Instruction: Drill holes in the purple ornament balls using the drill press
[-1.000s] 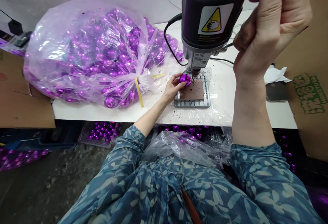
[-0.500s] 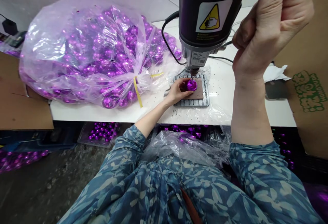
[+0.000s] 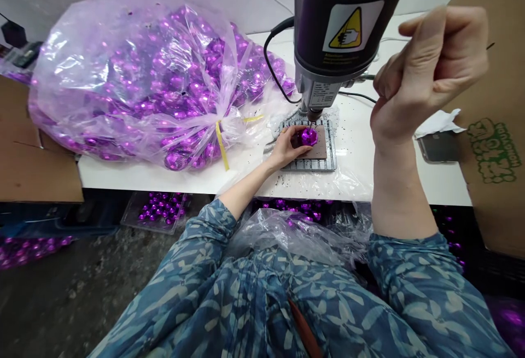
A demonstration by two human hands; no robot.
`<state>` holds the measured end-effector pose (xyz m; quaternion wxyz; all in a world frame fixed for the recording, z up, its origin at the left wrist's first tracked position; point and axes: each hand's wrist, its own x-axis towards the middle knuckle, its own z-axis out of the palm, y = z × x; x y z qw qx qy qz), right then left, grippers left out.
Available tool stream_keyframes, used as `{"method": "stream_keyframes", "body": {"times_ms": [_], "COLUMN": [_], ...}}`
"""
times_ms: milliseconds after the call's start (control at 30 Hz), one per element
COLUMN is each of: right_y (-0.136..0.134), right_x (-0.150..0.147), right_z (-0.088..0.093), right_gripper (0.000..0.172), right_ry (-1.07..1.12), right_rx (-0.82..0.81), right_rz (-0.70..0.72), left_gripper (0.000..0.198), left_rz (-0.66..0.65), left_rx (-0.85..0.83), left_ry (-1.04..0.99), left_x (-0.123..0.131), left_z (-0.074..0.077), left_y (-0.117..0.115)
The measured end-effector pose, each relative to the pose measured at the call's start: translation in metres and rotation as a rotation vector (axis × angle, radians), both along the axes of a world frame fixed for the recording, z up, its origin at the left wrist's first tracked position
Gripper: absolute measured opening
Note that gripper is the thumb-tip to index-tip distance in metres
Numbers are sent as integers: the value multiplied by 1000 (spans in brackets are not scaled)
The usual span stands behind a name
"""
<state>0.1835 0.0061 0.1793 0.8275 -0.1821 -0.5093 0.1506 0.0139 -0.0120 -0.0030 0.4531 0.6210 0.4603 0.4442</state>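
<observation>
Figure: a purple ball (image 3: 310,138) held beneath the drill (image 3: 333,33), near the worktop's (image 3: 123,176) front edge.
Round, without evident long axis, the ball lay over the brown board (image 3: 320,152), directly right of the nearer left hand (image 3: 285,147), whose grip pinched it. The right hand (image 3: 432,71), higher and farther off, was clenched around the mostly hidden lever (image 3: 367,77).

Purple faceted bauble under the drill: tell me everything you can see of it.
The purple faceted bauble is rounded and shiny, like metallic-coated plastic. It sits over the brown board on the drill press base, pinched from one side between the left hand's thumb and fingers. The drill bit is at its top; whether it has pierced the surface can't be told.
</observation>
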Motion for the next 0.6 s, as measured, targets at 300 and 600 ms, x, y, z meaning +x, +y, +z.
{"method": "stream_keyframes", "body": {"times_ms": [300,600], "right_y": [0,3], "right_x": [4,3], "right_z": [-24,-45], "right_gripper": [45,35], "right_ry": [-15,6], "right_rx": [48,134], "right_rz": [-64,-80], "left_gripper": [61,60], "left_rz": [-7,-33], "left_rx": [-3,-4], "left_ry": [-38,-23], "left_x": [1,-1], "left_z": [-1,1], "left_y": [1,0]}}
